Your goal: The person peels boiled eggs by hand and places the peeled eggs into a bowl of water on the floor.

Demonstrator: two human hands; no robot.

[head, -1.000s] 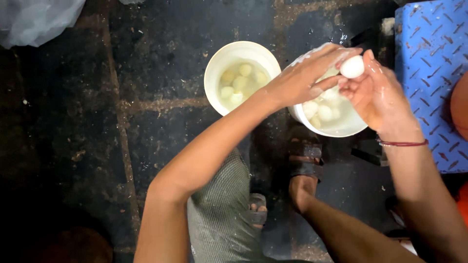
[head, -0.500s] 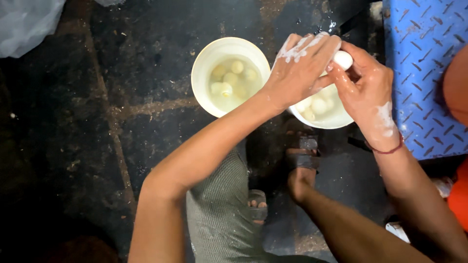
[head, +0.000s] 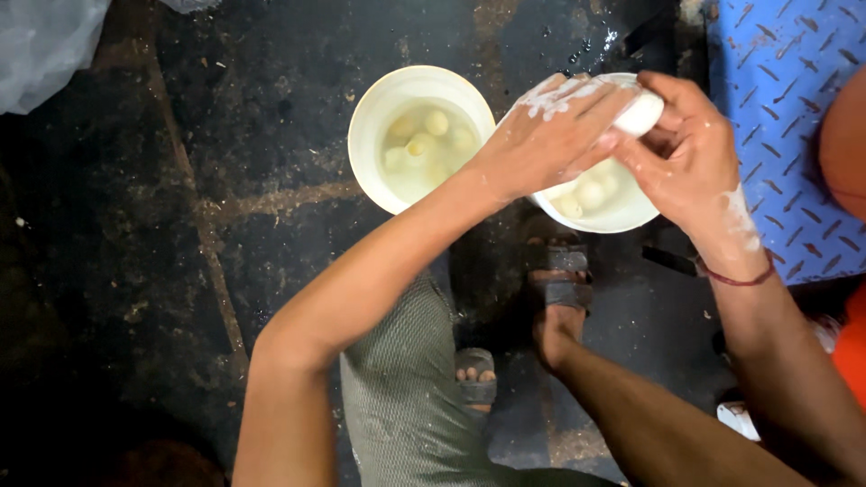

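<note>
Left of the right bowl (head: pixel 622 212), a bowl (head: pixel 365 135) of peeled eggs sits on the floor, while above the right bowl the left hand (head: pixel 550 135) and right hand (head: pixel 690 158) close their fingers around a white egg (head: pixel 642 113), presumably so shell bits fall in.

No labels, signs or screens are seen in the head view. One possible pkg is noted: a crumpled clear/whitish plastic bag (head: pixel 41 45) at top-left corner, lying on the dark floor (head: pixel 180 271), cut off by the frame edge; contents cannot be made out. It is well apart from the two white bowls at centre. No printed surface is visible on it. Nothing else of pkg type is seen.
</note>
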